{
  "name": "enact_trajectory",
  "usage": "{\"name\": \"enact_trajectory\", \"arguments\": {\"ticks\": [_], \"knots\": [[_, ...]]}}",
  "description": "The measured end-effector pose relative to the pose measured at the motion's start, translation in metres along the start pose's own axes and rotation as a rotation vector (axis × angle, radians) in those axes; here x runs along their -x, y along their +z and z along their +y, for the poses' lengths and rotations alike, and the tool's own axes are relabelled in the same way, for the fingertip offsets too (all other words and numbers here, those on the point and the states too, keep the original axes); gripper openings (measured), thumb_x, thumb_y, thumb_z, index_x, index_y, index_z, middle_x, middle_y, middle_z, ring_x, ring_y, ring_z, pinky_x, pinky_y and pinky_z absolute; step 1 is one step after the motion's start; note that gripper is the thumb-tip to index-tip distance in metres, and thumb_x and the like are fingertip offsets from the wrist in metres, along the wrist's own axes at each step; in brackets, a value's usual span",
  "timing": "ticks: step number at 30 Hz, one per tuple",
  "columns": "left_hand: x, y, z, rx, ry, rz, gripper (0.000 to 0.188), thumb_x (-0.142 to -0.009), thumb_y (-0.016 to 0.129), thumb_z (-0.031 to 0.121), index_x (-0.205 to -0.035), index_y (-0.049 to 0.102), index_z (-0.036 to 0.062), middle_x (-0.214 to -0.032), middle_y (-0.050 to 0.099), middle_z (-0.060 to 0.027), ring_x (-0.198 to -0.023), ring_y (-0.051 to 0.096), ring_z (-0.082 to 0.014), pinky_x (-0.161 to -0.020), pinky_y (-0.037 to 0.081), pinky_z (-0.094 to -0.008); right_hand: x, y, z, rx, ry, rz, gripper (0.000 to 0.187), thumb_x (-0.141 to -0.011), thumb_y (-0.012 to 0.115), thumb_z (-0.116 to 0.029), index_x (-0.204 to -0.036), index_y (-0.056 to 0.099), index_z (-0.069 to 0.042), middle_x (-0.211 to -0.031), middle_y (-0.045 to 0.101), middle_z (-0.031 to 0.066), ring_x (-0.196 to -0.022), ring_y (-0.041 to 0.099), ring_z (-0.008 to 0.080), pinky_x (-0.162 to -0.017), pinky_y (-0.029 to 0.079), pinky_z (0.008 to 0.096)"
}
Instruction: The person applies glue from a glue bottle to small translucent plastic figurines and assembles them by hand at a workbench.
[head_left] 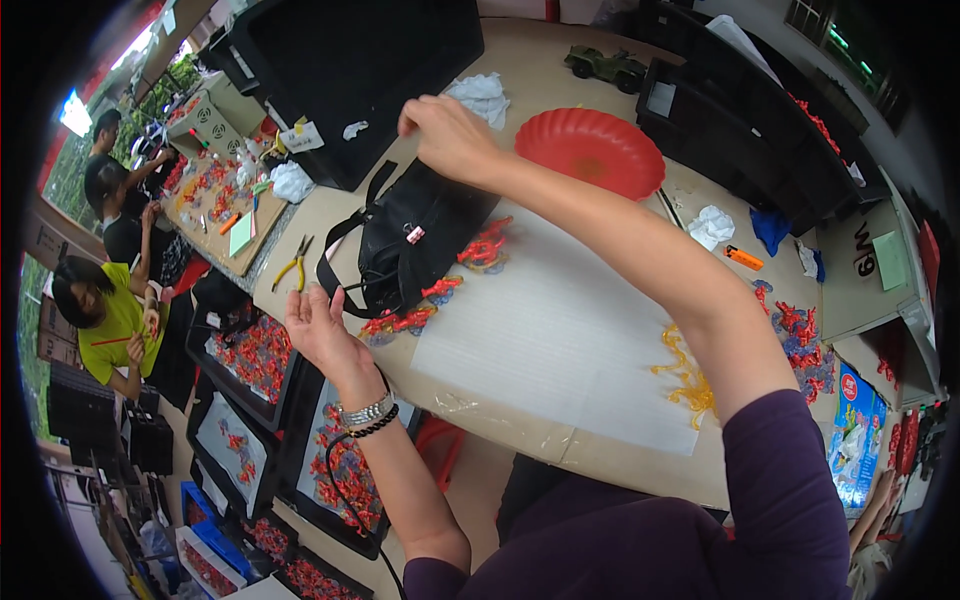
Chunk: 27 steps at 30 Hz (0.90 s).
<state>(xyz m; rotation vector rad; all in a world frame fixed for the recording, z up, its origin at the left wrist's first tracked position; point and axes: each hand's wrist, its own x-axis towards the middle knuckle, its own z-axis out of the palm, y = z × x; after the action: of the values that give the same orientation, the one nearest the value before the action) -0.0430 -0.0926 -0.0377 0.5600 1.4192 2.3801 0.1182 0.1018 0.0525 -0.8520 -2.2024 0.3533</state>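
A black bag [415, 232] with long straps lies on the worktable [545, 60]. My right hand [447, 135] rests on the bag's far top edge, fingers pinched on it. My left hand [318, 328] hovers at the bag's near end, palm up and fingers apart, touching a strap loop; whether it grips the strap is unclear. Red and blue plastic toy pieces [485, 247] lie against the bag's right side, partly under it. A translucent white sheet [560, 330] covers the table beside them.
A red plate [590, 148], yellow plastic pieces [688, 375], yellow-handled pliers [293, 263] and crumpled tissues [711, 224] lie on the table. Black trays of red parts [345, 470] sit on the floor at left. Several people work at a far table [215, 210].
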Motion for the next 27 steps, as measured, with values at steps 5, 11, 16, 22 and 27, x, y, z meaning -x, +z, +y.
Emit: {"name": "enact_trajectory", "arguments": {"ticks": [5,11,16,22,27], "knots": [[0.069,-0.004,0.029,-0.750,0.443,-0.030,0.037,-0.084,0.053,-0.002,-0.121,0.049,-0.0044,-0.118,0.054,-0.0182,-0.110,0.052,-0.0283,-0.085,0.046,-0.0358,0.068,-0.036,-0.026,0.189,0.112,-0.372,0.020,-0.073,0.053,0.002,-0.087,0.066,-0.004,-0.089,0.068,0.0100,-0.101,0.059,0.0306,-0.072,0.051,0.0419],[0.104,-0.039,-0.013,-0.958,0.544,-0.234,0.040,-0.075,0.052,-0.005,-0.114,0.049,-0.0058,-0.113,0.054,-0.0210,-0.106,0.054,-0.0348,-0.095,0.042,-0.0412,0.106,-0.004,-0.040,0.109,-0.225,-0.170,0.036,-0.071,0.060,0.006,-0.105,0.061,-0.007,-0.116,0.059,0.0101,-0.111,0.052,0.0299,-0.082,0.050,0.0403],[0.091,-0.039,-0.025,-0.927,0.408,-0.262,0.046,-0.072,0.058,-0.003,-0.117,0.048,-0.0070,-0.117,0.055,-0.0242,-0.114,0.050,-0.0395,-0.101,0.038,-0.0433,0.069,0.019,-0.023,0.320,-0.389,-0.210,0.039,-0.069,0.064,0.006,-0.106,0.057,-0.006,-0.109,0.054,0.0096,-0.108,0.052,0.0296,-0.080,0.053,0.0398],[0.065,-0.044,-0.031,-0.971,0.364,-0.313,0.055,-0.068,0.070,0.002,-0.117,0.047,-0.0075,-0.116,0.052,-0.0242,-0.114,0.046,-0.0421,-0.102,0.034,-0.0453,0.031,0.008,-0.025,0.441,-0.556,-0.595,0.037,-0.066,0.076,-0.008,-0.100,0.060,-0.009,-0.104,0.053,0.0065,-0.106,0.053,0.0261,-0.076,0.054,0.0394],[0.049,-0.038,-0.019,-1.069,0.278,-0.454,0.049,-0.061,0.081,0.011,-0.098,0.053,-0.0062,-0.099,0.053,-0.0212,-0.096,0.047,-0.0394,-0.089,0.038,-0.0453,0.041,0.004,-0.035,0.219,-0.521,-0.567,0.032,-0.067,0.077,-0.013,-0.095,0.061,-0.009,-0.102,0.054,0.0057,-0.105,0.054,0.0250,-0.074,0.052,0.0400]]}}
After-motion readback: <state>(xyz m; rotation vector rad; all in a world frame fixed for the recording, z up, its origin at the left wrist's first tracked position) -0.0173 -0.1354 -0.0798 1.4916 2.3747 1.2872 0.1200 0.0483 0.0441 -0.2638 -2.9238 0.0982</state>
